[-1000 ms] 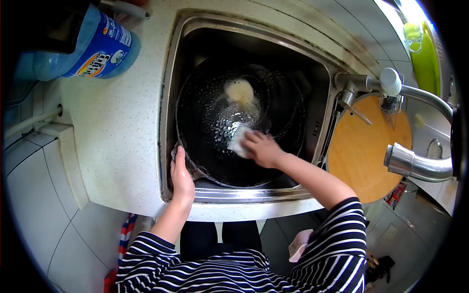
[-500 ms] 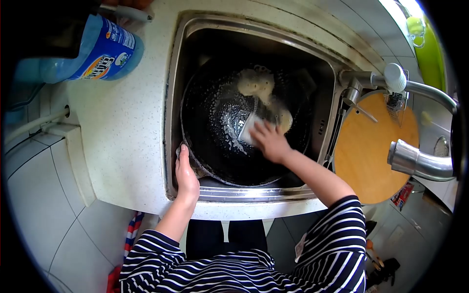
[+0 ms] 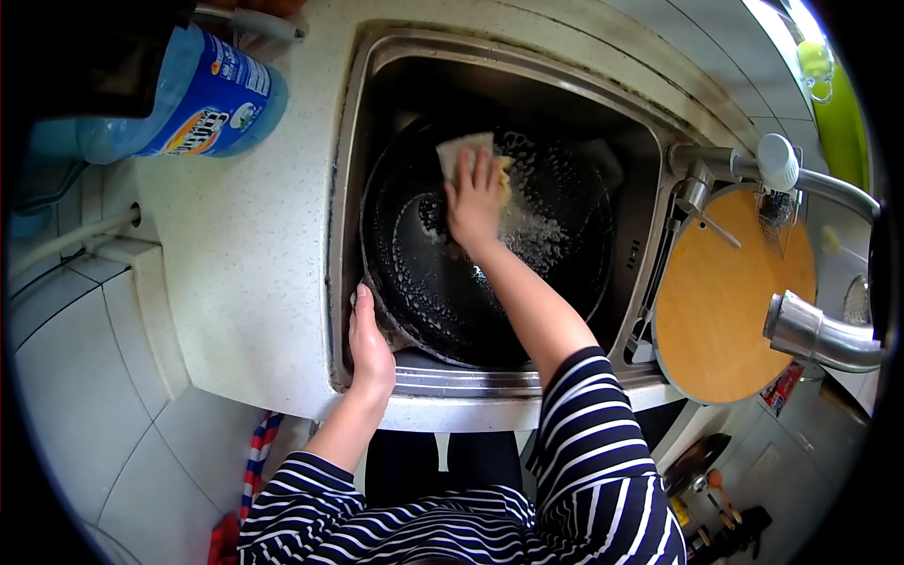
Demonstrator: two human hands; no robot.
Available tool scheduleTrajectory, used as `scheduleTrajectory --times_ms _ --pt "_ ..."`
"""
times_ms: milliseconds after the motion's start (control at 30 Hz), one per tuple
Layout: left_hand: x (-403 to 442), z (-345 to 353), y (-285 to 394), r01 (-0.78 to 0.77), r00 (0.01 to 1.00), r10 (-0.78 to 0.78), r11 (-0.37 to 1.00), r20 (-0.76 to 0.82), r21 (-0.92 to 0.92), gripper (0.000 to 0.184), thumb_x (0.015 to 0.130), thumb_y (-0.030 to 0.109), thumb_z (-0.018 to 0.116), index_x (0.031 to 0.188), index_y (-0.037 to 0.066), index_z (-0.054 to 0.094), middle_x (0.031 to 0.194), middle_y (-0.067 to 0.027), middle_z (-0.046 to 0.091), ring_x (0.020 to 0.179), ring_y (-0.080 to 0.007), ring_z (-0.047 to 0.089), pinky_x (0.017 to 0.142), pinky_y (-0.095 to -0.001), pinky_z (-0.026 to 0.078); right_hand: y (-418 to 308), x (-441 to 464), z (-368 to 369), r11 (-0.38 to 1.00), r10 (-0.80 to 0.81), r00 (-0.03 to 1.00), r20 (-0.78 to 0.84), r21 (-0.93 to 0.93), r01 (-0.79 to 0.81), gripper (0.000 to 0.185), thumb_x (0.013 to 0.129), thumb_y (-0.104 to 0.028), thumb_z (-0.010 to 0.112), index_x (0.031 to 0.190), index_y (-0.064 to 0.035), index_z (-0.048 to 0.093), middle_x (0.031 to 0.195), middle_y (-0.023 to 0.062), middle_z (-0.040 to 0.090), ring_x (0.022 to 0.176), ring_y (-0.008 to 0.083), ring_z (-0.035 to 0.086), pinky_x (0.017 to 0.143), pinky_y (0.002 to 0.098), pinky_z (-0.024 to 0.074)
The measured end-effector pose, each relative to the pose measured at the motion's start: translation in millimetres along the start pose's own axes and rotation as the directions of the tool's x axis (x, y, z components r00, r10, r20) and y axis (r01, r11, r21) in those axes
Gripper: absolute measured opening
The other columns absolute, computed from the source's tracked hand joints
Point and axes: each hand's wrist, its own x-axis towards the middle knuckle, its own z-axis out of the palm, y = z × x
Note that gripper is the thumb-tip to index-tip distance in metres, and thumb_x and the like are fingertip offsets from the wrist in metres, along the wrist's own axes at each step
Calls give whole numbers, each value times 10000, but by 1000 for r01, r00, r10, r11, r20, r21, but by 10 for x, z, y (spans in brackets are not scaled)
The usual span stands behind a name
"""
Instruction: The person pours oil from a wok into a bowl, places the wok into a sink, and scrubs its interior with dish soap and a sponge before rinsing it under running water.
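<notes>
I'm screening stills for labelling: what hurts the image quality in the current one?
Head view: wide-angle distortion bows the counter, with black corners; glare washes out the top right; shadow swallows the far edge of the pan; the right hand looks slightly blurred, possibly from motion.

You have 1 black pan point(image 3: 433, 292), wet and glossy, beaded with foam. The pad point(image 3: 461, 151) you press is pale, matt, cloth-like — fibre unclear. Sink point(image 3: 471, 381): grey metal, shiny rim. Counter point(image 3: 235, 273): smooth, speckled, low sheen. Round board point(image 3: 734, 311) to your right: smooth wood, soft sheen. Faucet point(image 3: 819, 334): bright metal. Bottle point(image 3: 202, 104) to your left: translucent blue plastic. Your 2 sleeves point(image 3: 593, 424): matt striped cloth. Tiles point(image 3: 75, 377): smooth, faintly glossy.
</notes>
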Motion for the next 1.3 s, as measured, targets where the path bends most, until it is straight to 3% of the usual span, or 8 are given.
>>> scheduleTrajectory --times_ms 167,233,333,467,700,867,1000,1300 --pt "-15 53 -4 -33 999 33 999 -23 19 607 956 420 458 1365 -21 376 1400 -85 403 1254 -186 390 1065 -305 271 -140 -700 -184 988 -133 901 413 -22 156 646 894 -277 511 1463 -186 219 1507 152 211 1362 399 229 1057 592 228" --pt "6 33 -16 -26 1000 26 1000 2 2 616 952 427 464 1366 -21 374 1396 -87 407 1250 -188 396 1061 -306 279 -257 -582 -212 925 -353 896 267 243 292 694 860 -209 546 1469 -189 213 1517 130 197 1366 372 237 1084 538 231" --pt "-1 42 4 -22 1000 22 1000 8 0 604 953 429 457 1352 -19 389 1381 -88 422 1242 -190 404 1053 -310 295 -35 149 -456 721 -404 841 360 -439 535 783 781 -149 567 1473 -201 203 1520 96 206 1387 319 209 1113 485 200" --pt "-34 42 40 -10 997 11 1000 80 -13 726 947 455 451 1382 -99 277 1449 -155 314 1328 -209 296 1110 -305 189 643 510 -858 566 -318 904 287 -707 424 674 820 -162 510 1445 -265 281 1535 -1 182 1408 278 162 1064 646 130" --pt "-55 82 85 -12 999 12 1000 52 14 736 944 458 457 1383 -103 272 1448 -157 317 1330 -210 294 1107 -303 190 1186 -468 -1682 562 -77 835 545 -668 488 493 801 -224 541 1287 -150 502 1449 95 327 1357 367 234 1042 622 209" --pt "-60 102 110 -2 999 2 1000 41 -6 706 935 449 484 1394 -53 296 1445 -122 329 1307 -201 322 1091 -307 222 514 -1116 -1345 945 -72 463 884 -89 316 555 932 -338 407 1447 -210 244 1512 120 205 1362 378 241 1072 550 241" --pt "-63 103 79 -24 1000 25 999 -6 34 727 939 456 472 1368 -106 305 1429 -163 345 1314 -218 320 1102 -307 201 357 -786 -586 855 -420 680 600 11 518 570 961 -382 374 1467 -207 179 1526 134 158 1365 384 230 1063 505 288" --pt "-24 83 43 -30 1000 30 999 -2 -14 584 942 400 497 1331 -28 413 1360 -86 441 1225 -181 412 1051 -298 287 694 -500 -387 944 -74 929 364 -275 183 565 934 -312 425 1459 -231 231 1526 100 185 1368 385 216 1069 540 247"
